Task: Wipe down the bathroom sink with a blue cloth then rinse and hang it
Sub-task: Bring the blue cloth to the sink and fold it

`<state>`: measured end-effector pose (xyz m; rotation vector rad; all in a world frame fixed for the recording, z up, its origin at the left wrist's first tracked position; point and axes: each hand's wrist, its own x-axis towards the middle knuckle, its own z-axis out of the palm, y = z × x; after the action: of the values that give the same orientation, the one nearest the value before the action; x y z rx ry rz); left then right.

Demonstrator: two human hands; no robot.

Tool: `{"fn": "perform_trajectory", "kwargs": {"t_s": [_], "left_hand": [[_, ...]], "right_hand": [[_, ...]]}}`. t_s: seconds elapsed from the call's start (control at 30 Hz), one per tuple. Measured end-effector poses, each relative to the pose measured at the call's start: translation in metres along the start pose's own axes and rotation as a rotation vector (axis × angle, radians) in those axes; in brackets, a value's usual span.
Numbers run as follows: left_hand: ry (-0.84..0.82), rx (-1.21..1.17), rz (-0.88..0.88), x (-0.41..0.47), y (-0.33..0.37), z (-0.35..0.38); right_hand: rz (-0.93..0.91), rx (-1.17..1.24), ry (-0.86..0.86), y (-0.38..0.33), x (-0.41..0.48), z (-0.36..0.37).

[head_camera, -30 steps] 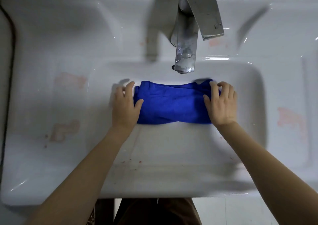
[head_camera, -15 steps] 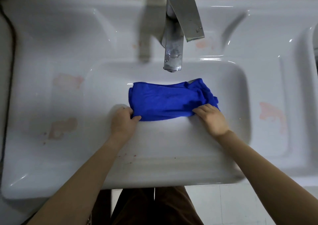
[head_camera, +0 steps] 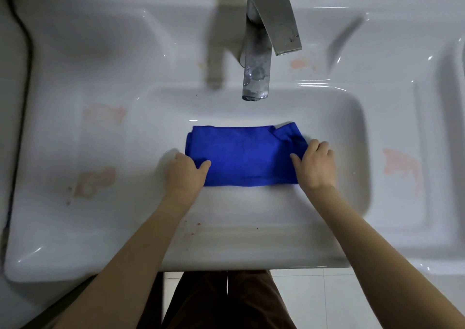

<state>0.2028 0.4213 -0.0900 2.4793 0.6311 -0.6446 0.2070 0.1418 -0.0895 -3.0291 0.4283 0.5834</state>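
So the blue cloth (head_camera: 241,157) is a fuzzy, microfibre-looking thing folded into a long flat band. It's lying across the bottom of the sink (head_camera: 75,228), just in front of the faucet (head_camera: 259,59) spout. The person's left hand (head_camera: 185,172) is clenched on the near left corner with the thumb on top. The right hand (head_camera: 314,165) grabs the right end, where the fabric bunches into a crumpled flap. The sink's glossy white ceramic, a rounded-corner rectangle basin, with pinkish blotchy stains (head_camera: 95,180) on the flat rim on both sides. The faucet's a flat, angular chrome piece, pretty water-spotted. Both hands' fingertips are tucked out of sight, the cloth covers the basin floor under it, and the right side looks smeary with blur. Brown trousers (head_camera: 226,301) show below.
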Motion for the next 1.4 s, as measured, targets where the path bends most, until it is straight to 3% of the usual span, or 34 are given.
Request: {"fn": "perform_trajectory", "kwargs": {"t_s": [0.1,0.17,0.27,0.43,0.63,0.77,0.83,0.93,1.03,1.13,1.2,1.3,1.4], "left_hand": [[-0.115,-0.113,-0.020,0.008,0.004,0.009],[-0.200,-0.317,-0.091,0.013,0.005,0.006],[-0.287,-0.673,-0.157,0.011,0.006,-0.007],[-0.427,-0.949,-0.074,0.005,-0.006,-0.011],[-0.398,-1.028,-0.131,0.010,-0.012,-0.010],[-0.370,-0.966,0.101,0.011,-0.004,-0.031],[-0.346,-0.996,0.122,0.013,-0.004,-0.039],[-0.349,-1.094,-0.006,0.015,-0.007,-0.041],[-0.338,-0.980,-0.263,0.011,-0.012,-0.034],[-0.362,-0.813,-0.452,0.009,-0.022,-0.028],[-0.447,-0.832,-0.516,0.007,-0.021,-0.030],[-0.575,-0.916,-0.586,0.000,-0.014,-0.036],[-0.598,-1.097,-0.628,0.000,-0.012,-0.042]], "right_hand": [[0.183,0.286,-0.135,-0.013,0.001,-0.003],[0.262,0.516,-0.207,-0.009,0.004,-0.001],[0.226,0.810,-0.156,-0.002,0.001,-0.010],[0.128,1.041,-0.204,0.003,-0.012,-0.022],[0.423,1.137,-0.226,0.007,-0.008,-0.017],[0.487,1.240,-0.193,0.005,0.002,-0.034],[0.481,1.274,-0.144,0.005,0.006,-0.045],[0.491,1.007,-0.173,0.009,0.004,-0.056],[0.518,0.736,-0.313,0.014,-0.003,-0.053],[0.598,0.807,-0.515,0.015,-0.011,-0.047],[0.675,0.953,-0.597,0.016,-0.017,-0.041],[0.670,1.061,-0.549,0.017,-0.024,-0.034],[0.558,1.149,-0.436,0.017,-0.027,-0.037]]}}
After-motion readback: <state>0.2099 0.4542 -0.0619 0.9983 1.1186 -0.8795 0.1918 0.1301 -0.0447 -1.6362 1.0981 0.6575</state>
